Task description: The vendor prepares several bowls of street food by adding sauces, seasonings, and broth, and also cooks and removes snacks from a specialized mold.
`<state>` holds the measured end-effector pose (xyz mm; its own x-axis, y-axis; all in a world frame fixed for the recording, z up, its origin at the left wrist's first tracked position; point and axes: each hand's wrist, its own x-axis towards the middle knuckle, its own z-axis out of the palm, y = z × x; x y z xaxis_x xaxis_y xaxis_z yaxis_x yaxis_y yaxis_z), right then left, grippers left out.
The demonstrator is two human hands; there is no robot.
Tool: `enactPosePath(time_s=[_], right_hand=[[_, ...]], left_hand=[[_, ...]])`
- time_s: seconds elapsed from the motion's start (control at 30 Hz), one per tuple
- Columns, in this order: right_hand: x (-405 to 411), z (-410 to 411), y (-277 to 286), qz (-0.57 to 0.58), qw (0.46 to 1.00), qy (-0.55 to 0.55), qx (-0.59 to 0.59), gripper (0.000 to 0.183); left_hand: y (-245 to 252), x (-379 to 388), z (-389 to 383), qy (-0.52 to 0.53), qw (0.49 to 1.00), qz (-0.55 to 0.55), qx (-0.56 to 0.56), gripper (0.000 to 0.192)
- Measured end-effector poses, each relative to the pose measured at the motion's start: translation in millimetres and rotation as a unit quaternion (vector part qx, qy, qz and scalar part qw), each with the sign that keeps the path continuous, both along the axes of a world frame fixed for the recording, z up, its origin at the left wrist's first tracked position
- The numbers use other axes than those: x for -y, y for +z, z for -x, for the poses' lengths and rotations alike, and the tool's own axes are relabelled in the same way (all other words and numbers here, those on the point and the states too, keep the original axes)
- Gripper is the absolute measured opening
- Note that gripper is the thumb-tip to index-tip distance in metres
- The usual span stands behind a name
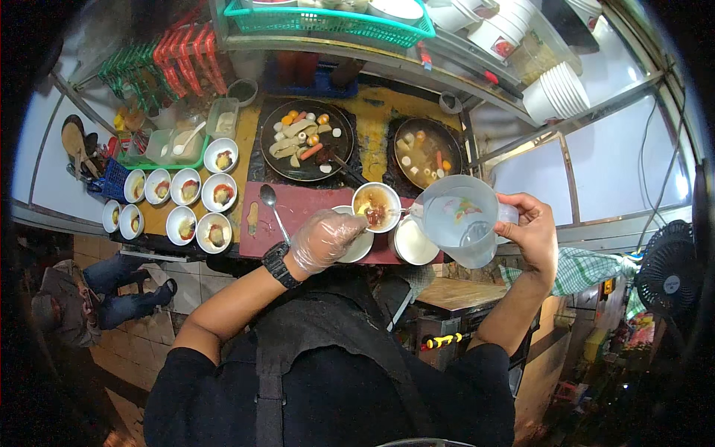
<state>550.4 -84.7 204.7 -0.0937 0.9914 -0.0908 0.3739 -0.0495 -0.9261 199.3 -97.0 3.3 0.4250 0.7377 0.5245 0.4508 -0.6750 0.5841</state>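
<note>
My left hand (329,239), in a clear plastic glove, grips the edge of a white bowl (356,195) holding brownish liquid and red sauce. My right hand (528,226) has hold of the handle of a clear plastic jug (489,243). The jug contains water and tilts left, its spout at the bowl's rim; a thin stream seems to run in. Below the bowl, a white bowl (364,250) stands partly hidden by my left hand. Another white bowl (416,243) is under the jug's spout. A metal spoon (269,196) lies on the red cutting board (254,240).
Two frying pans hold food pieces: the left pan (267,153) and the right pan (410,177), with broth. Several white bowls (219,193) with seasonings stand left. Overhead runs a shelf with a green basket (335,28). A fan (670,279) is at right, a person (72,302) at lower left.
</note>
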Motion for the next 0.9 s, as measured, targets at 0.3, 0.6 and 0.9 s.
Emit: enactPosePath(time_s=[0.3,0.6,0.9], right_hand=[[-4,2,1,0.012,1.000,0.022,0.010,0.052],[-18,-17,-11,0.006,0.999,0.038,-0.015,0.052],[-93,-59,-73,-0.056,0.956,-0.027,-0.286,0.043]], left_hand=[[8,-1,2,-0.010,1.000,0.007,-0.008,0.028],[1,-3,5,-0.003,1.000,-0.021,0.010,0.029],[-7,20,36,0.047,0.998,-0.032,-0.038,0.030]])
